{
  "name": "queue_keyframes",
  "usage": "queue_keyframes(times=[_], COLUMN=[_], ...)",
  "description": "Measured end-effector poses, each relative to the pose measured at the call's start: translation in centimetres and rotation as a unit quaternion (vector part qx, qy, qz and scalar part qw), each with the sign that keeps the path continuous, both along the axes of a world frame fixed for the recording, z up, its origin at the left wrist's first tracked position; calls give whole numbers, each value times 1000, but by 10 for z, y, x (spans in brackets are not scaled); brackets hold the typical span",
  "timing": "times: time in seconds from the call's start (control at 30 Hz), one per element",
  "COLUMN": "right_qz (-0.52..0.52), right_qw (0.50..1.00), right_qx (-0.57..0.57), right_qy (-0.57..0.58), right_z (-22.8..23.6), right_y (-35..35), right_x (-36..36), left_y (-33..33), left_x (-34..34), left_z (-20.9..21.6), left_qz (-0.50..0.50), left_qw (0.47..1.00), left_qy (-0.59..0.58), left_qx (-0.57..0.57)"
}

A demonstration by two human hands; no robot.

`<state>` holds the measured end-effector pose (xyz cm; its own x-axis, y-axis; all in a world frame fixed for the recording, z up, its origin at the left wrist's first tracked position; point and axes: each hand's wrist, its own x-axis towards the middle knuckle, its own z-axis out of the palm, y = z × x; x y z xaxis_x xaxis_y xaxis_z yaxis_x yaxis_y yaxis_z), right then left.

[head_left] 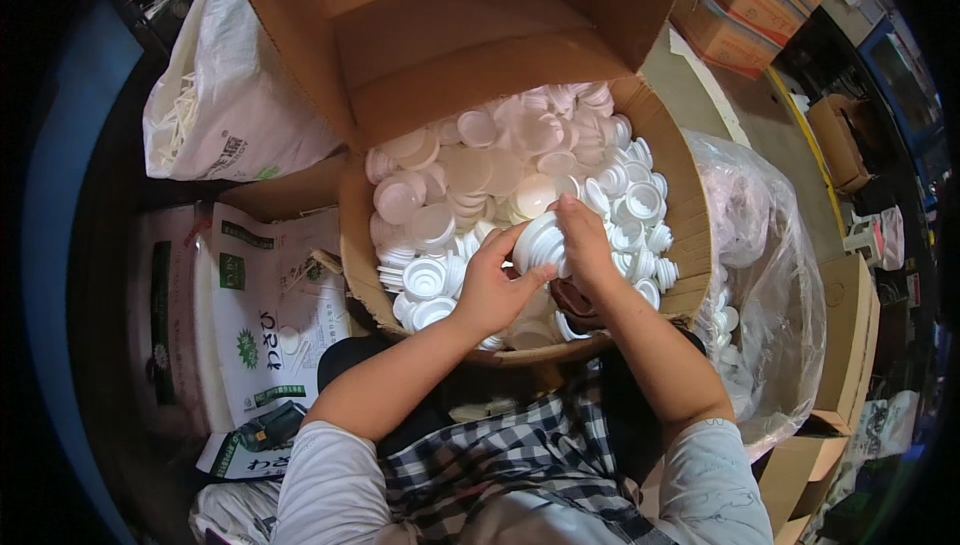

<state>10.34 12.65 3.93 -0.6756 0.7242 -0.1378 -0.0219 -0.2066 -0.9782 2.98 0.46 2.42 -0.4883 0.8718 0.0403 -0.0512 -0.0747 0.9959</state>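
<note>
A white ridged plastic lid (541, 246), possibly several nested together, is held between my two hands above a cardboard box. My left hand (497, 283) grips its left and lower side, with the thumb across the front. On its right side, my right hand (586, 240) closes round the edge with its fingers. Under and around both hands lies a heap of loose white round plastic lids (432, 227), some stacked inside one another. Close to my right wrist, a dark brown item (575, 305) rests among the lids; its kind is unclear.
The cardboard box (690, 290) has its flaps raised at the far side. A white woven sack (250, 95) stands at the left, above printed white bags (265, 315). A clear plastic bag (775, 295) with white pieces sits at the right. Stacked cartons (735, 25) stand at the far right.
</note>
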Motion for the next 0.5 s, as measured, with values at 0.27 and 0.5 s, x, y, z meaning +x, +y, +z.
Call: queue_keyframes(times=[0.27,0.5], right_qz=[244,31], right_qw=[851,948], right_qx=[-262,-227], right_qy=[385,221], right_z=[16,30], right_y=[102,111], right_x=[69,68], left_y=[26,60], left_x=[-90,-115], left_z=[-40,-87], left_qz=[81,166], left_qw=[976,951], left_qy=[-198,209], left_qx=[-35,-158])
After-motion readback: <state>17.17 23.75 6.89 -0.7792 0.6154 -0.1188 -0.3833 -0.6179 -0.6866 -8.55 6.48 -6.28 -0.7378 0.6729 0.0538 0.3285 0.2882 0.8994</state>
